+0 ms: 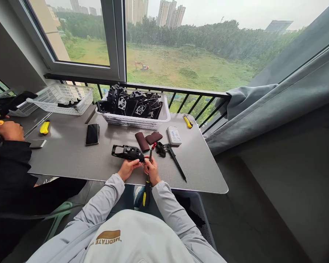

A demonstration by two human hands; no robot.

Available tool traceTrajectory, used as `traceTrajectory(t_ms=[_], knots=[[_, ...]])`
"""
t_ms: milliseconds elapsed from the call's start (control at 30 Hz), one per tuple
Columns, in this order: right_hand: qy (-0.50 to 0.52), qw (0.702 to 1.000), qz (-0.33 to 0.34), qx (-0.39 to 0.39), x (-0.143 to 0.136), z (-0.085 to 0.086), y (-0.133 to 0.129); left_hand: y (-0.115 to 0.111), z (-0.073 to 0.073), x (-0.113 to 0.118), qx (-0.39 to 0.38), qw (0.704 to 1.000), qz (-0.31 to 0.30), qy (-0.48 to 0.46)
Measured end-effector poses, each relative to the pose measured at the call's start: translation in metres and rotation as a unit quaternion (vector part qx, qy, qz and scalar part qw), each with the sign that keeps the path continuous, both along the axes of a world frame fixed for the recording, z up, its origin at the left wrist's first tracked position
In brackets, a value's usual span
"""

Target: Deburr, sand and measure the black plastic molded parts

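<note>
My left hand [129, 168] grips the edge of a black plastic part [128, 152], a long housing with a rectangular opening at its left end. In my right hand [152, 170] is a file [146, 193] with a black and yellow handle, its handle hanging below the table edge and its flat grey blade pointing up. Right-hand fingers also meet the right end of the plastic part. Just beyond lie two dark brown sandpaper pieces [142, 141]. A small red item [154, 145] and a crumpled black thing [161, 149] are beside black calipers [177, 163].
A white basket [134, 122] heaped with black plastic parts stands at the back. Around it are a phone [92, 134], a white box [174, 136] and yellow utility knives [188, 121]. Another white basket [82, 106] is at back left. A co-worker's hand [12, 130] is far left.
</note>
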State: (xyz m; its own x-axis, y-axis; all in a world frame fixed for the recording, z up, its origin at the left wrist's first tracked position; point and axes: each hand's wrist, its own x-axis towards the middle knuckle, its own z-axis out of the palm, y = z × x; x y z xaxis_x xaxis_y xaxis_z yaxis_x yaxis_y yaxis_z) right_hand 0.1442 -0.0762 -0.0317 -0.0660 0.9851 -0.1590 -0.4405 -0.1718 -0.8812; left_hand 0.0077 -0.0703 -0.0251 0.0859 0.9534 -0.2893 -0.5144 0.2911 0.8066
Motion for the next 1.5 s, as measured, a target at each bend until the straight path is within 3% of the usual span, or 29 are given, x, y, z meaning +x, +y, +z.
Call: traceTrajectory(t_ms=[200,767,1167,1500], knots=[[-0.016,0.999,0.034,0.004,-0.001,0.001,-0.001,0.001,0.003,0.015,0.001,1.0,-0.018,-0.018],[-0.068,0.997,0.02,0.039,-0.004,-0.008,-0.003,0.008,-0.007,0.012,-0.029,0.995,0.09,-0.028],[-0.177,0.981,0.028,0.076,-0.01,-0.014,-0.009,0.006,-0.02,0.014,-0.013,0.993,0.085,0.087],[-0.203,0.976,0.02,0.077,-0.009,-0.02,-0.005,0.007,-0.019,0.016,-0.004,0.994,0.068,0.087]])
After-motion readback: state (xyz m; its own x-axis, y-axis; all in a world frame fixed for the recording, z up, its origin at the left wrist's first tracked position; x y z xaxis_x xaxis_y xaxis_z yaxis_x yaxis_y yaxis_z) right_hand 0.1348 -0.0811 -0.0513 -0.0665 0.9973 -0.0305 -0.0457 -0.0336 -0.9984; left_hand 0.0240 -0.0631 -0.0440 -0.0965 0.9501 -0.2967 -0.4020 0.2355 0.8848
